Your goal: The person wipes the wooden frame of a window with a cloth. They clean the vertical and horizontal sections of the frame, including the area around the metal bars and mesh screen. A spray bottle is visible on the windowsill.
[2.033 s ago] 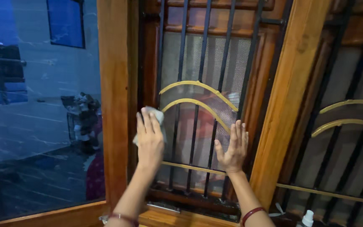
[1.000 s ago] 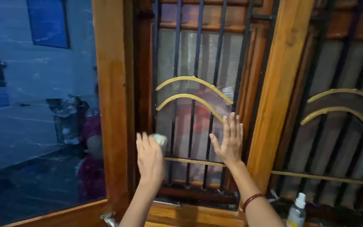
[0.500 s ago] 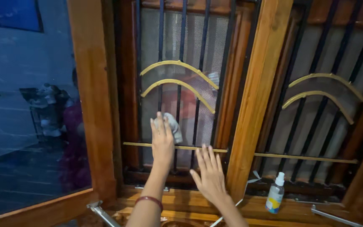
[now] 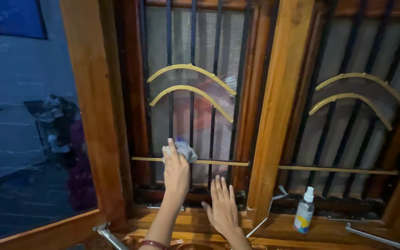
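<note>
My left hand [image 4: 176,170] presses a crumpled grey-white cloth [image 4: 181,150] against the black window bars [image 4: 191,102], right at the horizontal gold rail [image 4: 218,162]. My right hand [image 4: 221,207] lies flat, fingers spread, against the lower bars just above the wooden sill [image 4: 274,229]. Two curved gold strips [image 4: 188,78] cross the bars higher up, with a mesh screen behind them.
A small clear spray bottle [image 4: 304,210] with a white cap stands on the sill to the right. A wooden post [image 4: 278,102] splits the two grilles. An open glass pane in a wooden frame [image 4: 93,115] is on the left. Metal stays [image 4: 109,234] lie low.
My left hand with the cloth slid down from the curved strips to the gold rail. My right hand dropped from mid-grille to the bottom bars. The view tilted down, showing the bottle.
</note>
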